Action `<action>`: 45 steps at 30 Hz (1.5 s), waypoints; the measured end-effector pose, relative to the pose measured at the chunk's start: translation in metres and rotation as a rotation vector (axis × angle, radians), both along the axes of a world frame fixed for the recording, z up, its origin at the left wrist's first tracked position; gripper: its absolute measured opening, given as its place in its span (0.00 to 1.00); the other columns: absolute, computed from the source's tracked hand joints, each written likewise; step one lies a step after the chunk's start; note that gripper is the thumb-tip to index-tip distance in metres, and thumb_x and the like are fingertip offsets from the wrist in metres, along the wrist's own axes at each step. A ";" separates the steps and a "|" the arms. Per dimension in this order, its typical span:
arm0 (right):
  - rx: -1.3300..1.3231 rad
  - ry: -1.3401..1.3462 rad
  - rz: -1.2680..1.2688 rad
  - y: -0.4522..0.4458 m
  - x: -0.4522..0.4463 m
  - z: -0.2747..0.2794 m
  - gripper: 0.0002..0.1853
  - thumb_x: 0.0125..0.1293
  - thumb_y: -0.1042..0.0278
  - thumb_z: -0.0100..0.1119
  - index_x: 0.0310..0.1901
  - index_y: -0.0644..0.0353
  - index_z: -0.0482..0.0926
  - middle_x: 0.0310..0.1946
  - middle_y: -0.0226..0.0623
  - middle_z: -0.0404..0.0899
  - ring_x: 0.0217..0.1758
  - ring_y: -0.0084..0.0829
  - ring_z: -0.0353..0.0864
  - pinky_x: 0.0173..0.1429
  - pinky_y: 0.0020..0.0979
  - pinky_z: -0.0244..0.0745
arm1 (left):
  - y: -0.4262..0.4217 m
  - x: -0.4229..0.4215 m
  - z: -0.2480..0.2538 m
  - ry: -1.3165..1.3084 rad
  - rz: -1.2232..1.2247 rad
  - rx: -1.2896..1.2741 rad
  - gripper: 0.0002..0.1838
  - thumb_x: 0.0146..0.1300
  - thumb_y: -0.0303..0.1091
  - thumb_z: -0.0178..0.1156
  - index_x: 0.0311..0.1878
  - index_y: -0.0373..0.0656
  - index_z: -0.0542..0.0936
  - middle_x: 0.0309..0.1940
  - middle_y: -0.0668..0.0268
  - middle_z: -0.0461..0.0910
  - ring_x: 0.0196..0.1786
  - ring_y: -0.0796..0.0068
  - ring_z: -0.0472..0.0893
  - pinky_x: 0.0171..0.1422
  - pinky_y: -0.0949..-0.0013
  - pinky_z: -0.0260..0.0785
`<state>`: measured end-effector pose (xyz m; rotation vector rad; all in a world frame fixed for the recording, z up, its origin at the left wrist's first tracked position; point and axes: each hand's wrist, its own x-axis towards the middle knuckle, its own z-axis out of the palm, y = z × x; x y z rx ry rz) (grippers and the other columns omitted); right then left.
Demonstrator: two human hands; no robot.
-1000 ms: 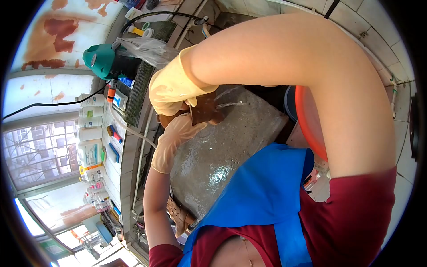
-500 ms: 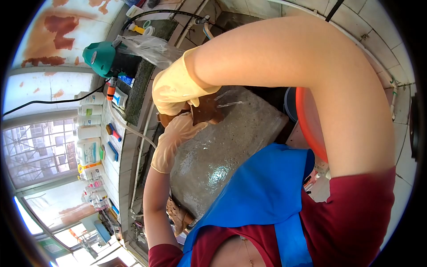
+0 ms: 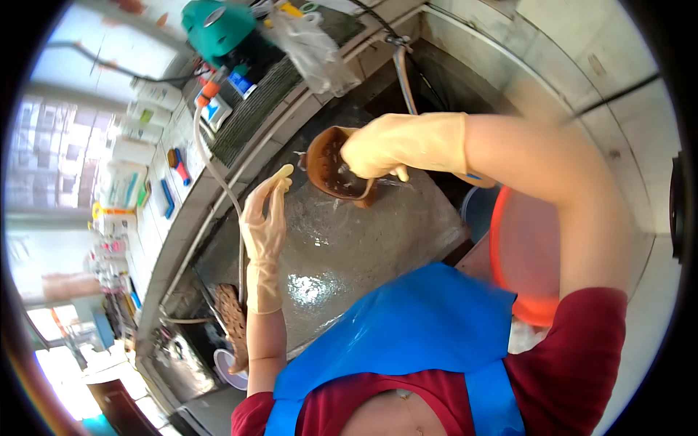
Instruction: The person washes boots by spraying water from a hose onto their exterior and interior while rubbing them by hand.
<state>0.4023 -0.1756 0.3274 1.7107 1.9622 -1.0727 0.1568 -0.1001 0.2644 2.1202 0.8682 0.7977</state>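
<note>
My right hand (image 3: pixel 389 149), in a pale yellow rubber glove, grips a brown leather boot (image 3: pixel 323 171) by the rim of its opening. Some of its fingers are hidden inside. The boot's open top faces me, showing a wet, dark-speckled inside, and it is over a wet grey stone slab (image 3: pixel 385 225). To the left of the boot, my gloved left hand (image 3: pixel 265 221) is raised off it, holding nothing, with fingers stretched out. A second brown boot (image 3: pixel 231 320), with small holes in it, leans at the slab's lower left edge.
A hose (image 3: pixel 225 185) runs along the slab's left side. Beyond it, a tiled ledge carries brushes (image 3: pixel 178 167) and several bottles (image 3: pixel 120 185). A green machine (image 3: pixel 218 33) and a plastic bag (image 3: pixel 313 54) are at the upper left. A red-rimmed basin (image 3: pixel 527 247) stands at right.
My left hand has let go of the boot and moved left. My right hand has shifted right with the boot, whose opening now faces me. The view has turned somewhat.
</note>
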 end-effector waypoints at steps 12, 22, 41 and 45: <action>-0.199 -0.163 -0.152 0.040 -0.026 0.000 0.19 0.78 0.66 0.40 0.57 0.65 0.80 0.43 0.55 0.84 0.33 0.46 0.88 0.36 0.39 0.88 | -0.028 -0.008 -0.319 -0.169 -0.086 -2.074 0.50 0.69 0.70 0.56 0.78 0.36 0.61 0.73 0.43 0.68 0.73 0.52 0.72 0.75 0.46 0.68; -0.223 -0.041 -0.665 -0.039 0.038 -0.022 0.21 0.79 0.57 0.40 0.61 0.62 0.74 0.37 0.48 0.79 0.27 0.36 0.81 0.27 0.38 0.84 | -0.068 0.102 -0.358 -1.315 0.415 -2.074 0.28 0.79 0.52 0.52 0.72 0.44 0.69 0.70 0.58 0.73 0.72 0.54 0.72 0.76 0.44 0.70; -0.105 0.632 -1.190 -0.119 0.146 -0.138 0.14 0.74 0.51 0.52 0.39 0.54 0.75 0.20 0.23 0.66 0.15 0.18 0.63 0.14 0.25 0.57 | -0.028 0.097 -0.241 -1.206 0.517 -1.701 0.32 0.61 0.31 0.73 0.67 0.43 0.72 0.64 0.57 0.77 0.66 0.51 0.76 0.77 0.39 0.66; -0.116 0.675 -1.131 -0.099 0.159 -0.153 0.15 0.75 0.49 0.52 0.46 0.52 0.79 0.21 0.22 0.66 0.17 0.17 0.64 0.16 0.24 0.57 | -0.015 0.084 -0.212 -1.175 0.389 -1.308 0.29 0.60 0.21 0.70 0.64 0.44 0.74 0.60 0.59 0.79 0.62 0.56 0.79 0.70 0.44 0.74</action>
